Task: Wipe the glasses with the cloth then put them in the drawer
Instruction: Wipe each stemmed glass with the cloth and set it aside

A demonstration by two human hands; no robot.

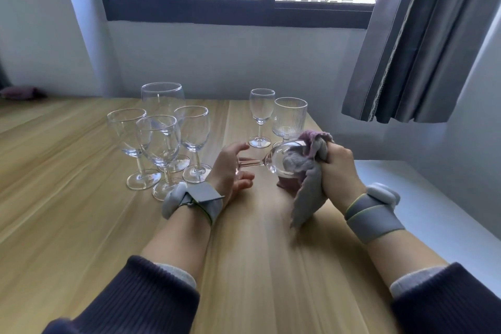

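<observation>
Glass this thin is light, slick and fragile: left hand (230,168) curls round the wine glass (282,161) foot above the table (81,198); right hand (339,171) clenches the cloth (306,168) stuffed in its bowl.

A clear stemmed glass (273,161) lies on its side above the bench, stem pointing left, bowl to the right. A grey cloth (307,184) with a pink underside is stuffed into the bowl, and its loose end hangs down. Four clear wine glasses (160,141) stand upright in a tight group at the left. Further right, a small stemmed glass (260,116) and a ribbed glass (289,118) stand upright just beside each other.
</observation>
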